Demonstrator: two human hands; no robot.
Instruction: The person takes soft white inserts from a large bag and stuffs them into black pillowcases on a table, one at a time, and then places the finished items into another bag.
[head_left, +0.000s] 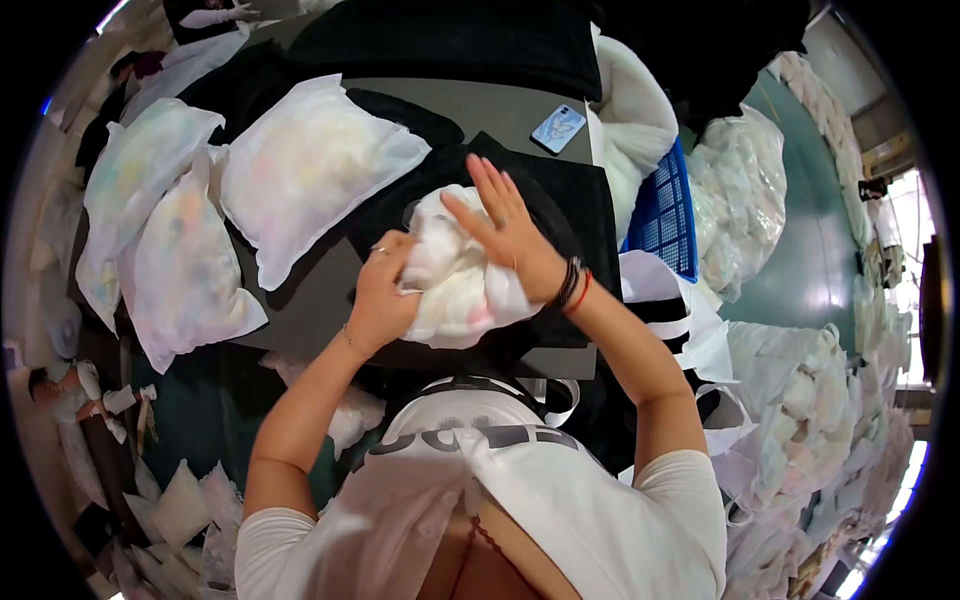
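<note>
A white thin-fabric bag [455, 310] bulging with soft white stuffing lies in front of me, on black cloth at the table's near side. A faint pink patch shows through its lower part. My left hand [387, 288] grips the left rim of the bag, fingers curled over the edge. On the other side, my right hand [508, 232] is open, fingers stretched out and pointing away from me. Its palm side lies against the bag's right side, and the thumb reaches over the stuffing. Part of the bag is hidden behind both hands.
Several stuffed white pillow-like bags, one a plump one [310, 170], lie on the table's left. A phone [558, 130] rests on the grey tabletop [440, 100]. To the right stand a blue basket [663, 215] and large clear sacks [740, 190]. Black cloth [450, 45] covers the far side.
</note>
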